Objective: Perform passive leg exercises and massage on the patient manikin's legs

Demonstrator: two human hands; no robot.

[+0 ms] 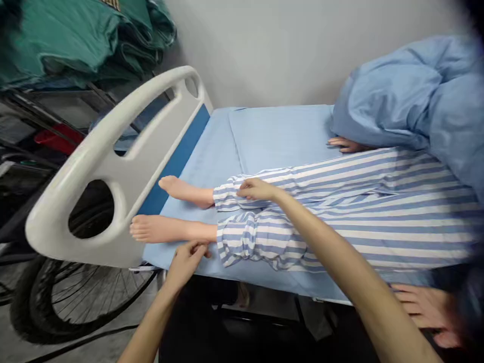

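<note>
Two bare feet, a nearer foot (159,228) and a farther foot (185,191), lie on the bed and look like those of a manikin. Blue-and-white striped trousers (340,217) cover the legs, their cuffs bunched above the ankles. My left hand (187,259) is beside the nearer ankle at the mattress edge, its fingers curled; what they hold, if anything, is hidden. Over the farther trouser leg, my right hand (259,190) has its fingertips drawn together on the striped cloth near the cuff.
A white footboard (124,201) stands past the feet. Blue bedding (397,96) is heaped at right, a hand (348,144) showing under it. Another hand (423,307), its owner unclear, is at lower right. A wheel (86,292) stands at lower left, green cloth (75,35) above.
</note>
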